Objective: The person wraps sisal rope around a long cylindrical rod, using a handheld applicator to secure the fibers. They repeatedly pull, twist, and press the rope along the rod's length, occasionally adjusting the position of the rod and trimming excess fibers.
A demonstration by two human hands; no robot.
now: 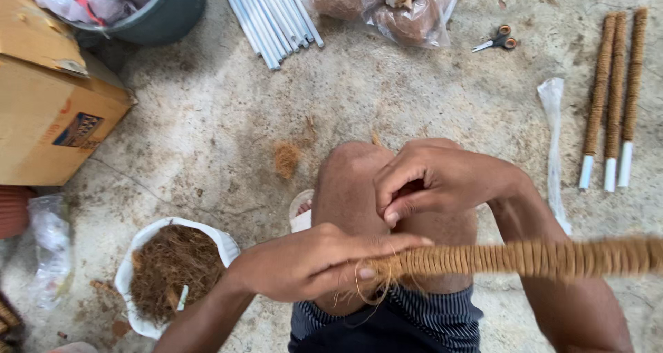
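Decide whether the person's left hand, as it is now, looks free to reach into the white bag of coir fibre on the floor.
Probably not at once: the left hand is pinching the loose end of the fibre-wrapped pole. The white bag of coir fibre lies open just beside that forearm, with nothing between them.

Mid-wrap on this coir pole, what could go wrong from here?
Loose fibre strands hang at the pole end under the left hand; if its pinch slackens, the last turns may unwind. The coir-wrapped pole juts far out sideways unsupported, so it could sag or twist. The right hand is off the pole, leaving one hand gripping.
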